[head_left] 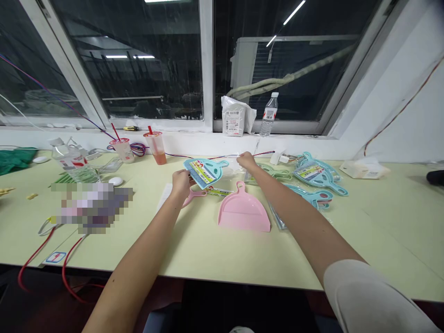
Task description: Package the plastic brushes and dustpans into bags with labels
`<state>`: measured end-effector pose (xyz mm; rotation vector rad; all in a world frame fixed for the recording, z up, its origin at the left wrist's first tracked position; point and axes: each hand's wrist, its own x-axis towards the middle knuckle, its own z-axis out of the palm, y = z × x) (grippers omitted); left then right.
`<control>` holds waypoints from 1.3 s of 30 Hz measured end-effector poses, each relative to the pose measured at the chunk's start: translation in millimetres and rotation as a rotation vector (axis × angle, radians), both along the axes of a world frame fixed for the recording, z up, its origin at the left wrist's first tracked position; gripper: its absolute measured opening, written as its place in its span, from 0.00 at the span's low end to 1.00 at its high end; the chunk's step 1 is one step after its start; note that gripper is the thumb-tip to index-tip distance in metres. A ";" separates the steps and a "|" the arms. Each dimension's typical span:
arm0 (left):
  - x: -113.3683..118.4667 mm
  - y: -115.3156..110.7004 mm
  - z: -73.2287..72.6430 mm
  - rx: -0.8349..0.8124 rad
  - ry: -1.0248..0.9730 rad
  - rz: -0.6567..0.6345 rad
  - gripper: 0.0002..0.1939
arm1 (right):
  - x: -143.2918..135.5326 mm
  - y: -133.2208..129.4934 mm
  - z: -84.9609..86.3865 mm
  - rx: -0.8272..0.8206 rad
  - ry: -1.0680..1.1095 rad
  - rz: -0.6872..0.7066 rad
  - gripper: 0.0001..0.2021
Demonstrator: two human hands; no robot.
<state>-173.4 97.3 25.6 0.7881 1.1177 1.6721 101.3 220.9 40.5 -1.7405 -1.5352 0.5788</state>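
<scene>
My left hand (181, 185) is closed on the bristle end of a light-blue hand brush (217, 167) with a yellow printed label, held above the table. The brush's handle points right, towards my right hand (246, 160). That hand is closed, pinching what looks like a clear plastic bag (231, 172). Below and between my hands, a pink dustpan (243, 210) lies with its handle pointing away from me. A pink handle (194, 195) shows partly behind my left hand, and another yellow label (219, 191) lies under the blue brush.
Bagged blue dustpans (317, 171) and a green set (275, 172) lie to the right, partly behind my right forearm. Drink cups (158, 150), a water bottle (71, 162) and a blurred-out item (93, 206) are on the left. Another bottle (269, 115) stands on the sill.
</scene>
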 end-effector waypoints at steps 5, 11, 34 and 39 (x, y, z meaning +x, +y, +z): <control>4.2 -1.4 -2.2 -0.005 0.030 -0.032 0.09 | 52.7 -19.4 14.5 0.172 0.311 0.034 0.18; 14.7 -10.0 2.1 -0.030 0.019 -0.098 0.08 | 96.1 -61.3 39.4 0.166 0.608 0.158 0.17; 29.7 -24.3 12.7 -0.003 -0.062 -0.475 0.06 | 91.6 -149.3 56.6 -0.063 0.573 0.297 0.14; 29.0 -24.8 9.4 -0.036 -0.030 -0.575 0.05 | 85.8 -155.4 50.0 -0.045 0.587 0.353 0.15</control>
